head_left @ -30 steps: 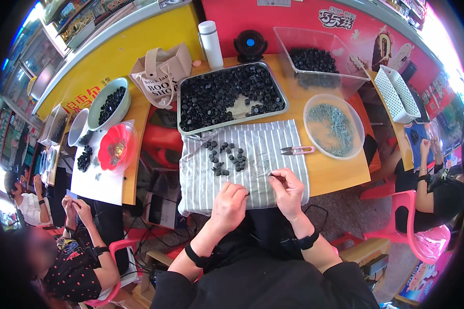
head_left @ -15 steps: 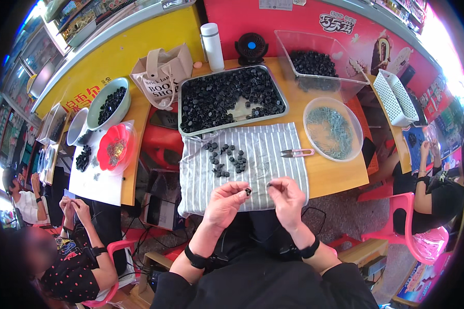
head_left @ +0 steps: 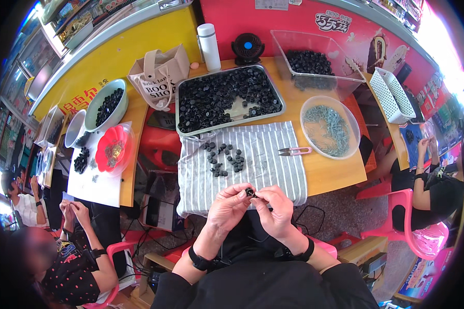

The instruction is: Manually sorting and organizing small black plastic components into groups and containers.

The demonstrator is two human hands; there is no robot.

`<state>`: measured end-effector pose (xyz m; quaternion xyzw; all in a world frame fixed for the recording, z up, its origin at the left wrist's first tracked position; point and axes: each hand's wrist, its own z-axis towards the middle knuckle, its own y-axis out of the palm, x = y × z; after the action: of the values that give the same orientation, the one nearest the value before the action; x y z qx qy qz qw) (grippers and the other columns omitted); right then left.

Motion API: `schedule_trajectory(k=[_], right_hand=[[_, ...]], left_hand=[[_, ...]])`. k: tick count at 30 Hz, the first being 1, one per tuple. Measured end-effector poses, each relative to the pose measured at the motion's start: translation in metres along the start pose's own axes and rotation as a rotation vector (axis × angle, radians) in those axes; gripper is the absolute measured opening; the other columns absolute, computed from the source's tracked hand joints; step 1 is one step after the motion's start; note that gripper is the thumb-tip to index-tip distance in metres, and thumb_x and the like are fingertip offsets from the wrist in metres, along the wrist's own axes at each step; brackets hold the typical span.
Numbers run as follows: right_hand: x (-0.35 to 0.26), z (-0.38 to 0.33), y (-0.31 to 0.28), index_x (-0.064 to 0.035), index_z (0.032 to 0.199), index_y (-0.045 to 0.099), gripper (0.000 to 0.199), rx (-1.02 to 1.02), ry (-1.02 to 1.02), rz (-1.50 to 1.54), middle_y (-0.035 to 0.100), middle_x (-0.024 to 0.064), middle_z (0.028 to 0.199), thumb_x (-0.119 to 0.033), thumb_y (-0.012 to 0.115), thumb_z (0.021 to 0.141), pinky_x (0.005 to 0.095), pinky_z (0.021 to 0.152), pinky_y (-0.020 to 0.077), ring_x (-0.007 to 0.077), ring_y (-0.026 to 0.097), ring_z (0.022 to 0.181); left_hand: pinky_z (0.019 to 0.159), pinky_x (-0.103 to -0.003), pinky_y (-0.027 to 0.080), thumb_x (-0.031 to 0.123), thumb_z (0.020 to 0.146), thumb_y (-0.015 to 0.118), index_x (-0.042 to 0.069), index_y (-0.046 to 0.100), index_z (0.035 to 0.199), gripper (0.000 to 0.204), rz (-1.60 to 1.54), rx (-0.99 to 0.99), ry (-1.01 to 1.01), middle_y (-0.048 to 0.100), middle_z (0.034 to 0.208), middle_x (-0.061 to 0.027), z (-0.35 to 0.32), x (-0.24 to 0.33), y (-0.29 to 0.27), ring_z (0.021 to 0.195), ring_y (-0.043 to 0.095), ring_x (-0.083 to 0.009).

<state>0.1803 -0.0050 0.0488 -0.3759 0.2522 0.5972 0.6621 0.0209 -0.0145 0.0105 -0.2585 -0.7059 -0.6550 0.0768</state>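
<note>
My left hand (head_left: pixel 227 208) pinches a small black round part (head_left: pixel 250 191) between thumb and fingertips, just above the near edge of the striped cloth (head_left: pixel 273 180). Close against it, my right hand (head_left: pixel 274 208) has its thumb and fingers pressed together at the part's side. Whatever the right fingertips hold is too small and covered to name. Several similar black parts (head_left: pixel 223 159) lie loose in a cluster on the cloth. Pink-handled thread snips (head_left: pixel 295 151) rest at the cloth's right side.
Beyond the cloth stands a metal tray (head_left: pixel 232 125) heaped with black parts. To its right are a round tub (head_left: pixel 357 129) of thin silvery pieces and a clear bin (head_left: pixel 340 82). A white bottle (head_left: pixel 209 49) and black fan (head_left: pixel 247 49) stand behind. Co-workers sit at both sides.
My right hand has moved left and now meets the left hand at the black part. The small dark thing seen at its fingertips before is now covered. The left hand has barely moved.
</note>
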Motion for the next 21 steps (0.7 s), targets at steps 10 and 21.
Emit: schedule_trajectory(k=[10,21], right_hand=[[0.0002,-0.0017,0.0017,0.0031,0.098,0.065,0.020,-0.022,-0.073,-0.105,0.065,0.0131,0.088,0.006,0.075,0.081,0.0289,0.061,0.0521,0.0212,0.065,0.073],[0.0022,-0.0012,0.0058,0.0007,0.089,0.063,0.020,0.045,-0.067,-0.056,0.065,0.0123,0.084,0.006,0.079,0.078,0.0275,0.058,0.0509,0.0195,0.064,0.068]], left_hand=[[0.093,-0.037,0.054,0.002,0.093,0.065,-0.002,0.069,0.114,0.022,0.006,-0.029,0.025,0.071,0.111,-0.0155,-0.0031,-0.0027,0.0006,0.097,0.069,-0.0227],[0.094,-0.039,0.053,0.002,0.092,0.067,-0.002,0.070,0.113,0.021,0.013,-0.026,0.025,0.070,0.111,-0.0165,-0.0018,-0.0043,0.0004,0.099,0.068,-0.0230]])
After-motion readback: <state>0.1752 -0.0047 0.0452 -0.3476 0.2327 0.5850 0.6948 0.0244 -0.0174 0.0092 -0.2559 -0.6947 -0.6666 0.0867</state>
